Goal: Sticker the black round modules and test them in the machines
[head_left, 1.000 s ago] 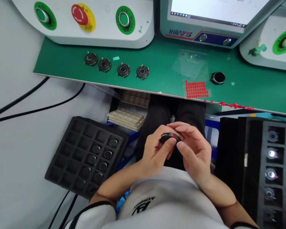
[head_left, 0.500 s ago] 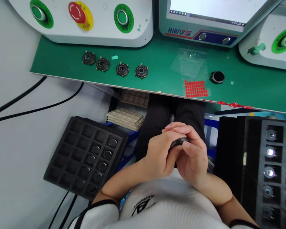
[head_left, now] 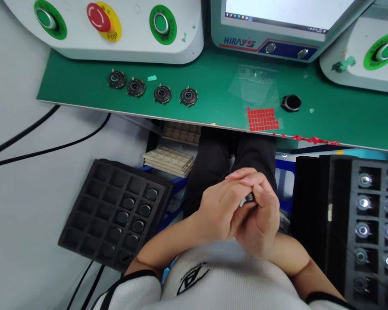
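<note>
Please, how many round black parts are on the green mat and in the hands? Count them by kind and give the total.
Tabbed parts on the green mat: 4
Smooth part on the mat: 1
Part between the left hand and right hand: 1
Total: 6

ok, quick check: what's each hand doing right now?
Left hand: closed, holding a small round dark part.
Right hand: closed on the same part, which is mostly hidden between the hands.
</note>
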Demonstrator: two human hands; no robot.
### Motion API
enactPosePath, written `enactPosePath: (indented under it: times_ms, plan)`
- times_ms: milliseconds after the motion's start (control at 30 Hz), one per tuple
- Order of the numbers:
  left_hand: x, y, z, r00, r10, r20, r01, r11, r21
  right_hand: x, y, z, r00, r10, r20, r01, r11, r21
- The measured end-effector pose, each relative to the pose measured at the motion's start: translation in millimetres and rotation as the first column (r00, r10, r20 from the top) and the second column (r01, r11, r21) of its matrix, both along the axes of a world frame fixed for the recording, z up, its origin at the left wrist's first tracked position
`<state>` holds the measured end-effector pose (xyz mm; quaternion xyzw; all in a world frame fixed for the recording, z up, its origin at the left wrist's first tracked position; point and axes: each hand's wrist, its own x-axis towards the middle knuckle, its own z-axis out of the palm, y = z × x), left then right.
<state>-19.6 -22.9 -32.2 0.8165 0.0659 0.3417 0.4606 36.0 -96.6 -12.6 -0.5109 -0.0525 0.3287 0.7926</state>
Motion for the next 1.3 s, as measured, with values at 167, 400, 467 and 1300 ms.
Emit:
enactPosePath:
  times_ms: [167, 400, 467, 1300]
  plan:
    - [1, -1, 16.0, 0.967, -0.218, 0.132, 0.233, 0.548, -0.803, 10, -11, 2.5, 0.953, 0.138, 0.271, -0.132, 0.990, -0.040]
    - [4, -1, 26.0, 0.938, -0.305, 0.165, 0.203, 0.098, -0.974, 24, -20, -14.7, 0.653, 0.133, 0.746, -0.119, 0.990, -0.073]
    - [4, 0, 27.5, 0.933, -0.309, 0.186, 0.213, 0.053, -0.976, 29, -21, -17.0, 0.652, 0.125, 0.748, -0.136, 0.990, -0.047]
    - [8, -11, 28.9, 0.906, -0.269, 0.328, 0.236, -0.324, -0.916, 57, -14, -38.6, 0.658, 0.036, 0.752, -0.325, 0.914, 0.241]
